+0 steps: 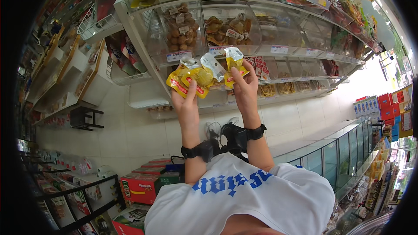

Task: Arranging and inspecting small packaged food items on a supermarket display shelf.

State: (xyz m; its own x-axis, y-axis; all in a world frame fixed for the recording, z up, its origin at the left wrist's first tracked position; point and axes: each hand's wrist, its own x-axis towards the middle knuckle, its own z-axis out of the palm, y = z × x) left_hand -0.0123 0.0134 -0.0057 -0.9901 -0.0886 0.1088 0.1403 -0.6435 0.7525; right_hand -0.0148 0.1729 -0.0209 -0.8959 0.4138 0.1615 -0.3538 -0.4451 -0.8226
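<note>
My left hand (186, 94) grips yellow-and-clear snack packets (200, 77) with red labels, fanned side by side, its thumb across their front. A similar packet (234, 62) with a silvery top is pinched in my right hand (245, 81). Between the hands, a packet's white back (212, 66) with a printed code faces up; which hand holds it I cannot tell. Behind the packets stand clear shelf bins, one with brown round packaged items (182, 34), another with brown and yellow packets (228, 31).
White shelving (140, 49) with clear bins and price tags spans the front. On the left are a black stool (86, 118) and a white wire basket (98, 26). Red cartons (138, 187) lie near my left side, and a glass-fronted case (338, 155) runs along the right.
</note>
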